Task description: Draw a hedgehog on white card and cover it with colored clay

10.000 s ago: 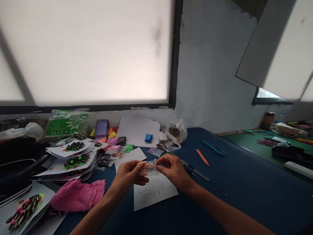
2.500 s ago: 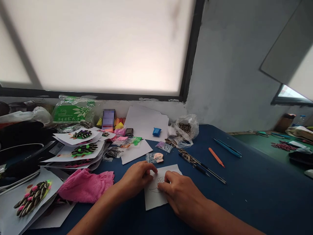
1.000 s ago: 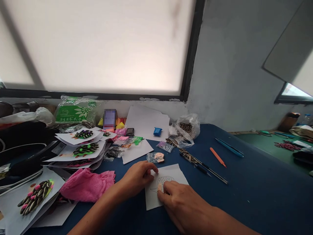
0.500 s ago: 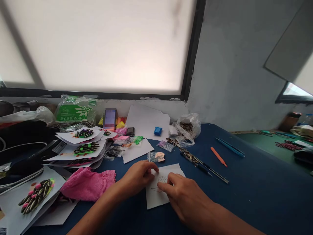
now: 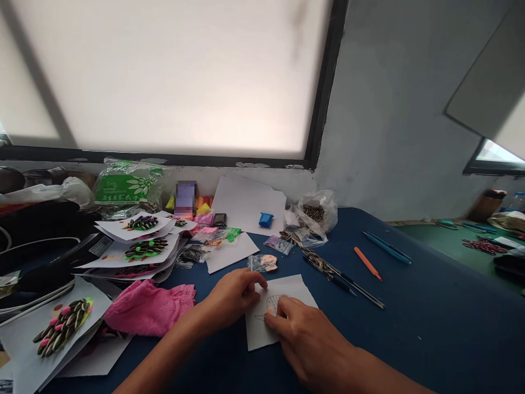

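Head view, and from where I stood all the action was on the sheet point(image 5: 256, 340), flat on the blue table point(image 5: 418, 334)! Left hand point(image 5: 230, 295) at its far left part, index finger and thumb spread apart, fingers bent. Right hand point(image 5: 309, 336) over the drawing point(image 5: 275, 300), hiding part of it, thumb tip right up against a peach dab point(image 5: 270, 310); whether thumb and finger pinched that dab, I couldn't tell. Just beyond the sheet lay a clear bag point(image 5: 254, 263), a peach lump point(image 5: 269, 262) at its right end. Off to the right, loose seeds point(image 5: 316, 260), then an orange marker point(image 5: 368, 264). Over on the left, a pink cloth point(image 5: 150, 307) near the left forearm, and a blue packet point(image 5: 266, 220) farther back on white paper point(image 5: 241, 200).
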The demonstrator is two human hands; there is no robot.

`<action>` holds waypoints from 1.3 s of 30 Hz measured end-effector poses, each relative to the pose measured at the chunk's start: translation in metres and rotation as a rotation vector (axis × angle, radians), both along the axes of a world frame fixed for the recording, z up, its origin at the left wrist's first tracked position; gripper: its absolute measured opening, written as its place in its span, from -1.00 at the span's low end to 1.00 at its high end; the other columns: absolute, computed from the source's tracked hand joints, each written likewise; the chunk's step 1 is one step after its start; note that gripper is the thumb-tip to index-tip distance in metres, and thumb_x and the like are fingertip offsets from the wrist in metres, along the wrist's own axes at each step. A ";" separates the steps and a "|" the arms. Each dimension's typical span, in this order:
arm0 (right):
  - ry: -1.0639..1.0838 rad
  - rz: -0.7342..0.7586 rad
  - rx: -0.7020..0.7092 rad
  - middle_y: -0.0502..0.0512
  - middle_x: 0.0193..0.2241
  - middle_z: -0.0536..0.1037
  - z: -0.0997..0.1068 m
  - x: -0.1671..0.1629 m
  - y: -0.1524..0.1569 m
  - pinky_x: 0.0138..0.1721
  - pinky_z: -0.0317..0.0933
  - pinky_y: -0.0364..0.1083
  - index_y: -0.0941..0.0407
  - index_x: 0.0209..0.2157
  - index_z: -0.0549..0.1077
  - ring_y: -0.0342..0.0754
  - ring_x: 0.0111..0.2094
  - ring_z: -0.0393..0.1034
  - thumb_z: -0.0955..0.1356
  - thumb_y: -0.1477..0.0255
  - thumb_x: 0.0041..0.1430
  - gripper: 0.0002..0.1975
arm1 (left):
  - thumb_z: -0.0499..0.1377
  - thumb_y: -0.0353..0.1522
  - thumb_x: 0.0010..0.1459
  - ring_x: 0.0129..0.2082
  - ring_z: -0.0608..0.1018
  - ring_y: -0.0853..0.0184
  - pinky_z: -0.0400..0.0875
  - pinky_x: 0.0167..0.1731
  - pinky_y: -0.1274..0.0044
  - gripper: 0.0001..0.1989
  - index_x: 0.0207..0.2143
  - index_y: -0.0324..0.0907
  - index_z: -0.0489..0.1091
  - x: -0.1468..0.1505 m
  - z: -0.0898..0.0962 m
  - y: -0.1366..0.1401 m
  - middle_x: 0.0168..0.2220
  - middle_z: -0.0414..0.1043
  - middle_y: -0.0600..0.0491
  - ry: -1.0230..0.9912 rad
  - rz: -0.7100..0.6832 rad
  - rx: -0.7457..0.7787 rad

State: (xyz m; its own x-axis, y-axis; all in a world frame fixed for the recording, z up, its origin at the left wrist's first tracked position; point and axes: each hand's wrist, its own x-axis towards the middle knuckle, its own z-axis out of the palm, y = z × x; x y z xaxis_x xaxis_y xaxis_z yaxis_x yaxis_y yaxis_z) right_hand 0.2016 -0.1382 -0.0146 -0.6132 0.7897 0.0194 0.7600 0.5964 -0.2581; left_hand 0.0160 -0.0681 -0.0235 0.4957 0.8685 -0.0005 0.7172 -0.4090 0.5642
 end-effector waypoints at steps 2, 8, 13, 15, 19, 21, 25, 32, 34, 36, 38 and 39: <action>0.036 0.005 -0.018 0.09 -0.29 0.37 0.000 0.000 -0.001 -0.39 0.08 -0.17 0.15 -0.31 0.37 -0.12 -0.37 0.23 0.24 0.63 0.13 -0.86 | 0.08 -0.49 0.08 -0.38 0.41 0.31 0.24 -0.39 0.57 -0.68 -0.16 -0.10 0.51 0.000 0.000 0.000 -0.38 0.37 0.10 0.000 0.001 -0.001; 0.103 0.046 -0.011 0.07 -0.30 0.36 -0.005 0.000 0.001 -0.35 0.10 -0.16 0.13 -0.31 0.39 -0.10 -0.33 0.25 0.23 0.62 0.15 -0.84 | 0.08 -0.52 0.07 -0.38 0.41 0.32 0.24 -0.39 0.58 -0.68 -0.17 -0.12 0.52 0.001 0.001 -0.002 -0.39 0.38 0.10 0.008 0.009 0.000; 0.140 0.039 -0.027 0.08 -0.26 0.36 -0.007 -0.002 0.001 -0.28 0.14 -0.15 0.12 -0.25 0.43 -0.07 -0.25 0.26 0.26 0.66 0.08 -0.76 | 0.08 -0.53 0.06 -0.39 0.42 0.33 0.24 -0.39 0.59 -0.67 -0.17 -0.11 0.51 0.001 0.000 -0.001 -0.38 0.39 0.11 0.007 0.007 0.006; 0.144 0.035 -0.030 0.10 -0.25 0.36 -0.006 -0.003 0.000 -0.26 0.15 -0.15 0.12 -0.23 0.44 -0.06 -0.23 0.25 0.27 0.67 0.06 -0.74 | 0.08 -0.52 0.05 -0.38 0.42 0.32 0.25 -0.39 0.58 -0.67 -0.18 -0.11 0.51 0.001 0.000 -0.001 -0.38 0.39 0.11 0.006 0.005 0.008; 0.152 0.069 -0.020 0.12 -0.25 0.36 -0.004 -0.004 0.001 -0.29 0.16 -0.15 0.14 -0.22 0.45 -0.05 -0.25 0.24 0.26 0.64 0.11 -0.77 | 0.08 -0.51 0.05 -0.37 0.43 0.32 0.26 -0.38 0.58 -0.67 -0.17 -0.12 0.51 0.002 0.001 -0.001 -0.39 0.40 0.11 0.007 0.004 0.010; 0.173 0.075 0.004 0.12 -0.26 0.36 0.000 -0.003 0.002 -0.28 0.17 -0.14 0.15 -0.22 0.46 -0.05 -0.26 0.25 0.24 0.63 0.14 -0.77 | 0.08 -0.51 0.05 -0.38 0.43 0.32 0.25 -0.38 0.58 -0.68 -0.18 -0.12 0.51 0.002 0.002 -0.002 -0.39 0.40 0.10 0.010 0.003 0.010; 0.187 -0.009 0.064 0.11 -0.31 0.35 0.009 0.001 0.005 -0.30 0.15 -0.12 0.15 -0.26 0.49 -0.05 -0.28 0.24 0.23 0.65 0.13 -0.74 | 0.08 -0.50 0.04 -0.39 0.42 0.33 0.24 -0.40 0.58 -0.68 -0.19 -0.12 0.52 0.002 0.001 -0.001 -0.39 0.40 0.10 0.009 -0.003 0.020; 0.035 0.033 0.099 0.12 -0.30 0.38 0.001 0.000 0.001 -0.28 0.13 -0.09 0.15 -0.32 0.46 -0.04 -0.30 0.24 0.27 0.58 0.07 -0.83 | 0.08 -0.51 0.05 -0.39 0.41 0.34 0.24 -0.42 0.60 -0.67 -0.17 -0.11 0.51 0.000 -0.002 0.000 -0.37 0.41 0.09 0.006 0.002 0.016; 0.020 0.047 0.117 0.13 -0.29 0.39 -0.004 -0.001 0.000 -0.29 0.12 -0.08 0.15 -0.30 0.45 -0.03 -0.30 0.23 0.27 0.56 0.05 -0.83 | 0.08 -0.52 0.05 -0.39 0.41 0.34 0.24 -0.42 0.60 -0.67 -0.17 -0.11 0.51 0.001 -0.002 0.000 -0.37 0.40 0.09 0.006 0.004 0.011; 0.019 0.066 0.131 0.15 -0.28 0.39 -0.009 -0.001 0.000 -0.28 0.13 -0.07 0.17 -0.28 0.43 -0.03 -0.31 0.22 0.26 0.56 0.04 -0.82 | 0.08 -0.53 0.05 -0.39 0.41 0.34 0.23 -0.43 0.60 -0.66 -0.17 -0.11 0.51 0.001 -0.001 0.000 -0.37 0.40 0.09 0.007 0.007 0.005; 0.015 0.080 0.135 0.17 -0.27 0.39 -0.012 -0.001 0.000 -0.29 0.13 -0.07 0.18 -0.26 0.43 -0.02 -0.31 0.22 0.26 0.56 0.03 -0.79 | 0.08 -0.54 0.05 -0.39 0.41 0.33 0.23 -0.43 0.60 -0.66 -0.17 -0.11 0.51 0.001 0.000 -0.001 -0.37 0.40 0.09 0.008 0.009 0.002; 0.015 0.086 0.135 0.17 -0.28 0.38 -0.013 -0.001 0.000 -0.29 0.13 -0.07 0.19 -0.26 0.43 -0.02 -0.31 0.22 0.26 0.57 0.03 -0.79 | 0.08 -0.54 0.05 -0.39 0.41 0.33 0.23 -0.42 0.60 -0.66 -0.17 -0.11 0.51 0.001 0.001 -0.001 -0.37 0.40 0.09 0.009 0.009 0.002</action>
